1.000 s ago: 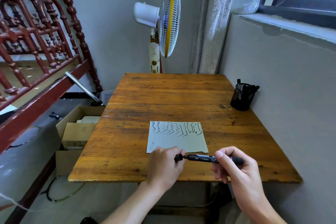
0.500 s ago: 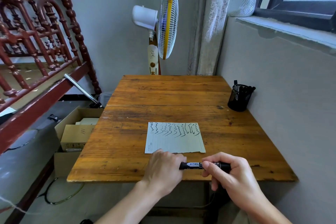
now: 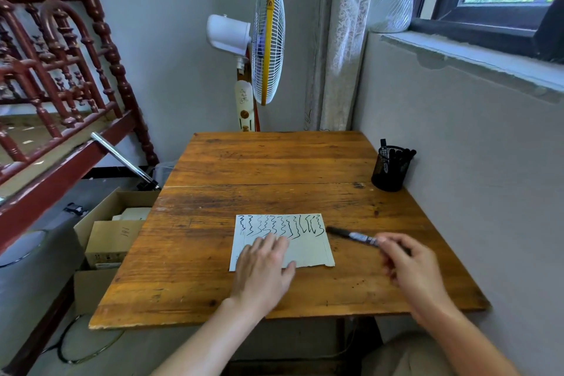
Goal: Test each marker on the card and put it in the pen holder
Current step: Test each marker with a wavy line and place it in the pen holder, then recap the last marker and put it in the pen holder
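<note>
Your left hand point(image 3: 265, 265) lies flat, fingers spread wide on the card point(image 3: 308, 249), pinning it to the counter point(image 3: 274, 168). Your right hand point(image 3: 409, 265) pinches the black marker point(image 3: 351, 234) at its rear; the tip points past your fingertips toward the card's right edge. The pen holder point(image 3: 390, 169) stands well beyond your right fingers, by the wall.

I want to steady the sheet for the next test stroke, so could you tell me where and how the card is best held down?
Press flat on the card's blank near-left part, coming from the near edge, as the left hand does. The squiggles run along the far edge, and the marker in the right hand approaches from the right.
</note>
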The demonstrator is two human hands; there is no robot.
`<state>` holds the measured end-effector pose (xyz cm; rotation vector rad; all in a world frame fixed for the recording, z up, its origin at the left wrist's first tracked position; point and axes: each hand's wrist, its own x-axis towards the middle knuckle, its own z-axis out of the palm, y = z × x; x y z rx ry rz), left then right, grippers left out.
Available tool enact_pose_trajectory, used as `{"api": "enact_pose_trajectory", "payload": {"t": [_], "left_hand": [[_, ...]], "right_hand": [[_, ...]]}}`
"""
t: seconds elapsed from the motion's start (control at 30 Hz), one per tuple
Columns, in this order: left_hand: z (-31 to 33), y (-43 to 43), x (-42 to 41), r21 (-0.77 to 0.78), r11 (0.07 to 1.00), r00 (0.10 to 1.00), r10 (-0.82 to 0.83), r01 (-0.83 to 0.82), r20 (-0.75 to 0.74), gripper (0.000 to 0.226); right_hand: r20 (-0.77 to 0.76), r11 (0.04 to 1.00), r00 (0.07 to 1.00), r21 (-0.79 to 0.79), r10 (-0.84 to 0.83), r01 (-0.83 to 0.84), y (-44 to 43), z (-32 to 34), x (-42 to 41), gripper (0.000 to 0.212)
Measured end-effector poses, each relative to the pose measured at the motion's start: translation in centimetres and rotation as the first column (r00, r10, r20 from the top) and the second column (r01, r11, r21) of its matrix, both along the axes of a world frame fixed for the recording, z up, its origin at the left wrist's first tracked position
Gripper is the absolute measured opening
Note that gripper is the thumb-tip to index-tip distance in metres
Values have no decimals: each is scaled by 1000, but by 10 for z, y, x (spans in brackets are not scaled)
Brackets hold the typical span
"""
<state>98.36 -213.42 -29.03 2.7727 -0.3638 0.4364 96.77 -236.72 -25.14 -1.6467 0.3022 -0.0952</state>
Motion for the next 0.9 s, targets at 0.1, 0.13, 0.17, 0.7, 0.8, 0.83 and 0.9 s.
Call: {"api": "enact_pose_trajectory", "payload": {"t": [0.1, 0.13, 0.17, 0.7, 0.8, 0.83, 0.9], "left_hand": [[-15, 13, 3, 58, 997, 998, 51, -49, -45, 34], [-21, 15, 3, 76, 996, 997, 61, -56, -57, 33], [-26, 17, 2, 93, 994, 996, 69, -63, -60, 32], [-44, 20, 4, 141, 986, 994, 100, -95, -33, 29], [-45, 20, 5, 155, 983, 994, 101, -95, -31, 32], [-45, 20, 4, 155, 983, 994, 100, -93, -33, 32], [-46, 20, 5, 152, 984, 995, 98, -92, -33, 30]], "right_hand": [[104, 982, 981, -77, -161, 170, -31, 9, 45, 18], [149, 974, 969, -83, -196, 210, -40, 15, 60, 19], [196, 965, 954, -90, -227, 248, -48, 21, 74, 18], [161, 742, 950, -595, -269, 310, -91, 33, 246, 34], [93, 667, 960, -701, -263, 251, -92, 27, 255, 44], [86, 641, 960, -728, -265, 242, -92, 25, 258, 48], [88, 576, 963, -786, -255, 224, -90, 25, 262, 53]]}}
